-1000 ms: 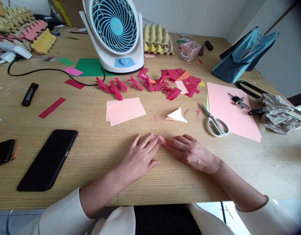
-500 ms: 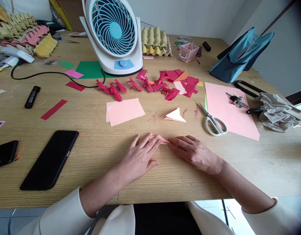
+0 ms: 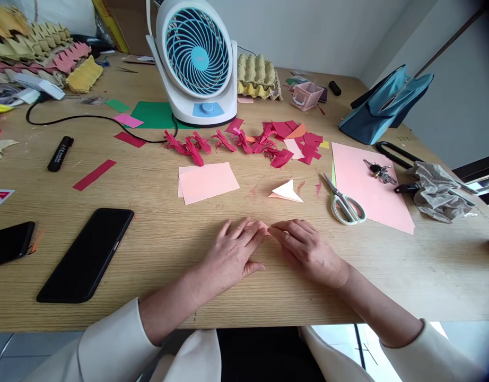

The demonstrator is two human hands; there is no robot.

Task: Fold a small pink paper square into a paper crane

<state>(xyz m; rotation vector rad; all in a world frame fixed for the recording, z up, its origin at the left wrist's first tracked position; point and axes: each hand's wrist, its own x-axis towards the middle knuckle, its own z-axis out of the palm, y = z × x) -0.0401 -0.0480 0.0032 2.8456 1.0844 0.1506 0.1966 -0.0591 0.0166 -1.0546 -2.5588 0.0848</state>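
Paper (image 3: 262, 226), pink and folded, lies on the table (image 3: 260, 302) at the centre of the frame, just below the middle; my left hand (image 3: 229, 253) rests flat over its left part, fingers stretched out and slightly spread, pressing on it rather than grasping it; my right hand (image 3: 312, 249) meets its right end, fingers bent and drawn close to the thumb, though I cannot tell whether they pinch the tip or only touch it. Just above my hands sits a folded pale piece (image 3: 288, 190); two flat pink sheets (image 3: 210, 183), overlapping, lie to its left; scissors (image 3: 339, 196) lie to its right, by a large pink sheet (image 3: 387, 209) bearing keys (image 3: 382, 173); a black phone (image 3: 85, 254) lies at lower left; a fan (image 3: 200, 59) stands at upper centre.
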